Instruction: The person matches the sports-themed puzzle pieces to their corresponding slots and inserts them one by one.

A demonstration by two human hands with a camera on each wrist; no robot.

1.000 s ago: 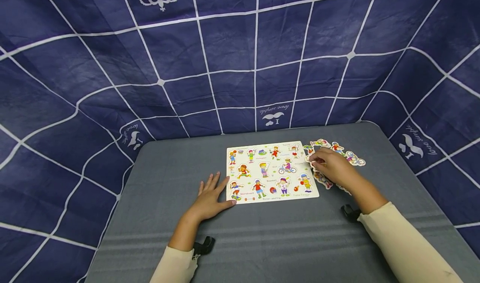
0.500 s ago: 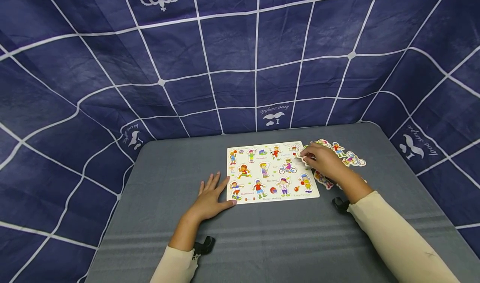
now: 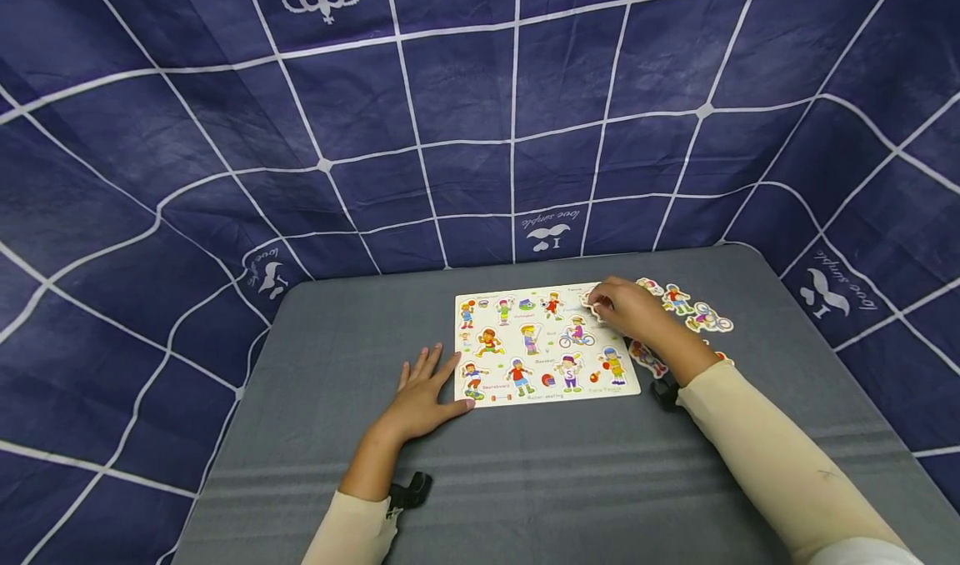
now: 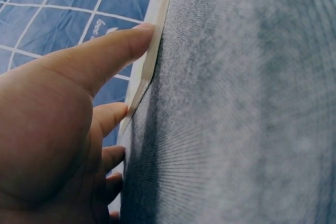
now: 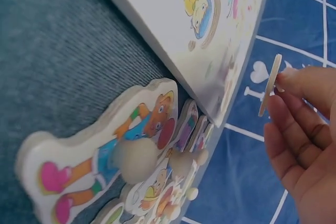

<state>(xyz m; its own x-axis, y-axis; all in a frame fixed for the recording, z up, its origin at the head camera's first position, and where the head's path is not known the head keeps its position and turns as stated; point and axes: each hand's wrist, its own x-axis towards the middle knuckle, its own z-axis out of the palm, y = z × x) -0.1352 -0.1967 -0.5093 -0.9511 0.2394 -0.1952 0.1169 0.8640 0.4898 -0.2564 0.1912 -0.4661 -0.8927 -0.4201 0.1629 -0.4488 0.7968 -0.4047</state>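
A white puzzle board printed with sports figures lies flat on the grey cloth. My left hand, fingers spread and straight, rests at the board's left side; in the left wrist view the thumb touches the board's edge. Over the upper right corner of the board, my right hand pinches a thin wooden puzzle piece between thumb and fingers. That piece appears edge-on and raised above the board in the right wrist view, so its picture is hidden there.
Several loose pieces lie right of the board, among them a boy figure, a bicycle piece and another piece near the right wrist. Round wooden knobs stand up from them. Blue gridded cloth rises behind the table.
My right hand has moved left and slightly up from the loose pieces to above the board's upper right corner, carrying the puzzle piece. The left hand has stayed still.
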